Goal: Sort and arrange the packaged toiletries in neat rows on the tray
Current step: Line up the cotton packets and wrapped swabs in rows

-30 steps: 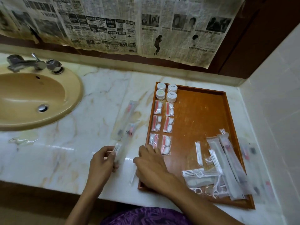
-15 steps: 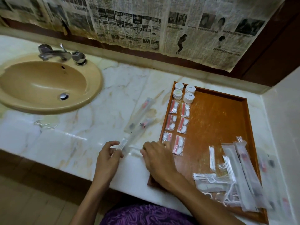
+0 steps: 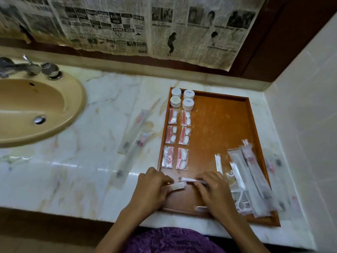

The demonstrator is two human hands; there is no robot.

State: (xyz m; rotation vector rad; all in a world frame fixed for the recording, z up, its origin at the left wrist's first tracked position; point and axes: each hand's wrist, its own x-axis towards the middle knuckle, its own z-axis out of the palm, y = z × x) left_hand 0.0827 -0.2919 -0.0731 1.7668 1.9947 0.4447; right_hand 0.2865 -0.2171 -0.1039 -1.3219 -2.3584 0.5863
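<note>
A brown wooden tray (image 3: 218, 114) lies on the marble counter. At its far left corner stand several small white jars (image 3: 188, 104); below them lie two columns of small red-and-white packets (image 3: 182, 158). Over the tray's near left part, my left hand (image 3: 153, 190) pinches a thin white packet (image 3: 177, 186), and my right hand (image 3: 213, 190) pinches another thin white packet (image 3: 187, 179). A loose heap of long clear toothbrush packs and floss picks (image 3: 249, 179) covers the tray's right side.
Three long clear toothbrush packs (image 3: 133, 139) lie on the counter left of the tray. A tan sink (image 3: 36, 110) with a metal tap (image 3: 27, 66) sits at far left. More packs (image 3: 279, 172) lie right of the tray by the tiled wall. Newspaper covers the back wall.
My left hand let go of the long toothbrush pack on the counter and moved right to the tray. Both hands now hold thin white packets over the tray's near left part.
</note>
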